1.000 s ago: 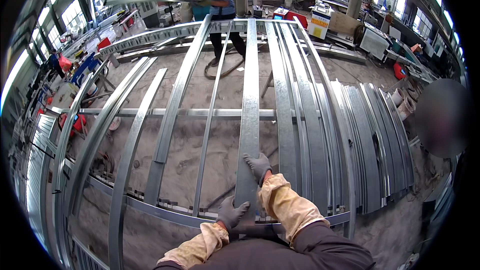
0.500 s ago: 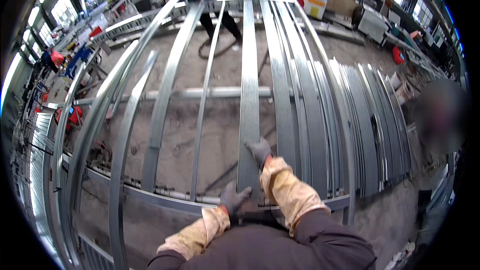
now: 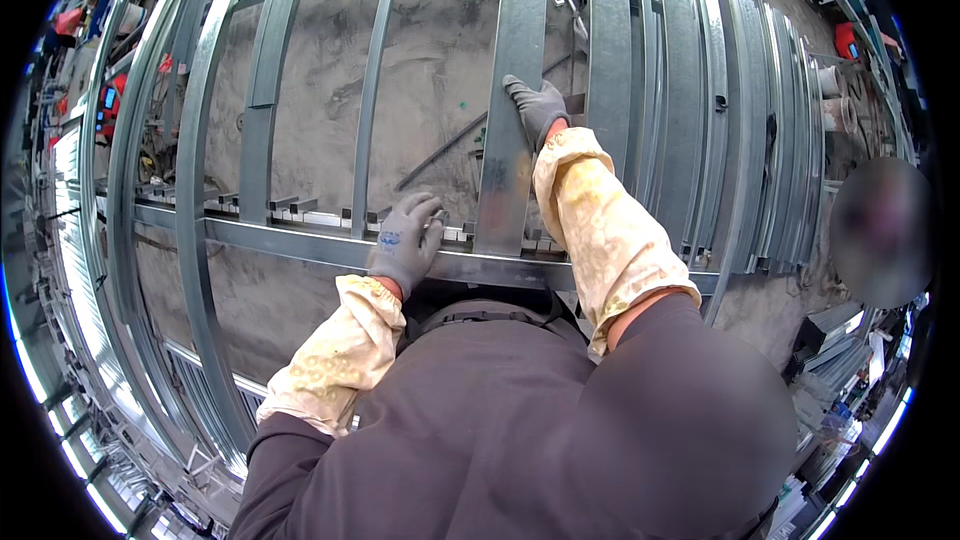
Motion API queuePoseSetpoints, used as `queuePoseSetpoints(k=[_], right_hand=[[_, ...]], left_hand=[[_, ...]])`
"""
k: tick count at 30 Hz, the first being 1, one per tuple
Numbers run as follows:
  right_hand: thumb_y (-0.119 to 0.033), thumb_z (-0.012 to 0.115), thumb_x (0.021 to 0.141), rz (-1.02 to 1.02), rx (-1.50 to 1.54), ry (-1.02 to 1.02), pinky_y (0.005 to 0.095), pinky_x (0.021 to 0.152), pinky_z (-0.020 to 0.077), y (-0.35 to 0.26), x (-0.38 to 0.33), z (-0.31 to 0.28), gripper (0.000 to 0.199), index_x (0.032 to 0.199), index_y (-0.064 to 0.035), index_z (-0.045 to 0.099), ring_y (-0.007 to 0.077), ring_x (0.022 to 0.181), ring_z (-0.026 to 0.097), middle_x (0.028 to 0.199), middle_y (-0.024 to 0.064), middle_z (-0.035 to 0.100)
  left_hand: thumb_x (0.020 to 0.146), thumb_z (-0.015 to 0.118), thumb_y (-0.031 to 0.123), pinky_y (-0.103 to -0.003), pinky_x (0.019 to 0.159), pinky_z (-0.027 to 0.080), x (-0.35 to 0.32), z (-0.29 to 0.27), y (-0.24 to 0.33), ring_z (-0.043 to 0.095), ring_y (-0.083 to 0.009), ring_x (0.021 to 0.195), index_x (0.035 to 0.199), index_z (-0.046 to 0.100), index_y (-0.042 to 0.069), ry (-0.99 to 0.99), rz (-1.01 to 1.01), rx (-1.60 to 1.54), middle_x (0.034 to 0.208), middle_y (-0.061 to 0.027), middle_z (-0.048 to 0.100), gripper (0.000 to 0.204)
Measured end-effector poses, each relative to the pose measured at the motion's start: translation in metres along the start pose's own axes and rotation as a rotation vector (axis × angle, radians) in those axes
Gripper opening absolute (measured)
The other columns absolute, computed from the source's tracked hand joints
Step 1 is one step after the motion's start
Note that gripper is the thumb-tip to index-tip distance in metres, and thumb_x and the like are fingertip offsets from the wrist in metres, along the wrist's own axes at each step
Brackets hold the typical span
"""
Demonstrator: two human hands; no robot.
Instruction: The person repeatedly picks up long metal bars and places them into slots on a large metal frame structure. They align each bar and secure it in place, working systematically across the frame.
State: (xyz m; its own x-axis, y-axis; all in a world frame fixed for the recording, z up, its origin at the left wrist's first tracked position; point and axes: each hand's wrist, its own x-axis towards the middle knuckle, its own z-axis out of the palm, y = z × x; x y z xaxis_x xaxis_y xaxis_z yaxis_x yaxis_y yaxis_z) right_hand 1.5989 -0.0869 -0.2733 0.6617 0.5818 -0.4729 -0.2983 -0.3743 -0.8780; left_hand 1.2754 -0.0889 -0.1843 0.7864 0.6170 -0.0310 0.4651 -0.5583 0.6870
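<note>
A wide galvanized steel profile (image 3: pixel 505 155) runs away from me, its near end on the front rail (image 3: pixel 310 245) of a metal frame. My right hand (image 3: pixel 540 110), in a grey glove, grips the profile's right edge, fingers over its top face. In a matching glove, my left hand (image 3: pixel 405 245) is at the front rail, left of the profile's near end. Its fingers are apart and slightly bent, with nothing seen in them. Beside it, a narrow steel bar (image 3: pixel 376 100) rests on the frame.
More long profiles (image 3: pixel 610 60) lie across the frame to the right, beside a dense stack of profiles (image 3: pixel 770 140). Another wide profile (image 3: pixel 265 110) and several long bars lie left. Small upright tabs (image 3: pixel 295 205) line the front rail. A dark rod (image 3: pixel 450 150) lies on the floor.
My view has tilted down, so the far end of the frame and the person there have left it. My left hand has come off the profile and moved left; my right hand remains on its edge.
</note>
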Motion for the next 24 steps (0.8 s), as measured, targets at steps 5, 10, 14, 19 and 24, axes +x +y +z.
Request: queuePoseSetpoints(k=[5, 10, 14, 19, 24], right_hand=[[-0.04, 0.083, 0.085, -0.054, -0.044, 0.04, 0.034, 0.078, 0.0562, -0.002, -0.002, 0.002, 0.053, 0.114, 0.0027, 0.071, 0.0208, 0.085, 0.071, 0.099, 0.0129, 0.076], [-0.046, 0.082, 0.085, -0.127, -0.163, 0.036, 0.0356, 0.082, 0.0552, -0.001, -0.004, 0.001, 0.057, 0.116, 0.0011, 0.071, 0.0237, 0.09, 0.072, 0.102, 0.015, 0.076], [-0.054, 0.079, 0.084, -0.201, -0.413, 0.149, 0.0403, 0.095, 0.0524, -0.012, -0.012, 0.004, 0.072, 0.125, 0.0037, 0.064, 0.034, 0.109, 0.069, 0.117, 0.0217, 0.072], [-0.034, 0.078, 0.088, -0.748, -0.661, 0.642, 0.0395, 0.098, 0.05, -0.021, -0.021, 0.025, 0.062, 0.132, 0.005, 0.057, 0.0311, 0.111, 0.065, 0.116, 0.0225, 0.068], [-0.02, 0.074, 0.092, -0.651, -0.094, -0.064, 0.0353, 0.089, 0.053, -0.08, -0.063, 0.149, 0.039, 0.125, -0.0009, 0.065, 0.0217, 0.095, 0.066, 0.102, 0.0124, 0.069]], left_hand=[[0.08, 0.08, 0.045, -0.048, 0.109, 0.042, -0.014, 0.003, 0.011, 0.052, -0.0384, 0.129, 0.138, 0.055, 0.005, -0.186, 0.033, 0.188, 0.141, -0.019, 0.055, 0.075], [0.076, 0.082, 0.044, -0.049, 0.11, 0.041, -0.012, 0.005, 0.01, 0.051, -0.0383, 0.129, 0.139, 0.053, 0.006, -0.184, 0.035, 0.187, 0.141, -0.0184, 0.054, 0.079], [0.078, 0.083, 0.035, -0.048, 0.112, 0.039, -0.024, -0.018, 0.011, 0.05, -0.0391, 0.132, 0.14, 0.054, 0.007, -0.087, 0.052, 0.122, 0.142, -0.0174, 0.055, 0.074], [0.081, 0.079, 0.023, -0.046, 0.107, 0.044, -0.039, -0.094, -0.036, 0.057, -0.0402, 0.125, 0.129, 0.062, 0.003, 0.318, -0.113, 0.125, 0.136, -0.0213, 0.059, 0.055], [0.08, 0.082, 0.032, -0.047, 0.108, 0.043, -0.02, -0.182, -0.155, 0.052, -0.0401, 0.13, 0.135, 0.058, 0.003, 0.443, -0.305, 0.263, 0.138, -0.0237, 0.056, 0.067]])
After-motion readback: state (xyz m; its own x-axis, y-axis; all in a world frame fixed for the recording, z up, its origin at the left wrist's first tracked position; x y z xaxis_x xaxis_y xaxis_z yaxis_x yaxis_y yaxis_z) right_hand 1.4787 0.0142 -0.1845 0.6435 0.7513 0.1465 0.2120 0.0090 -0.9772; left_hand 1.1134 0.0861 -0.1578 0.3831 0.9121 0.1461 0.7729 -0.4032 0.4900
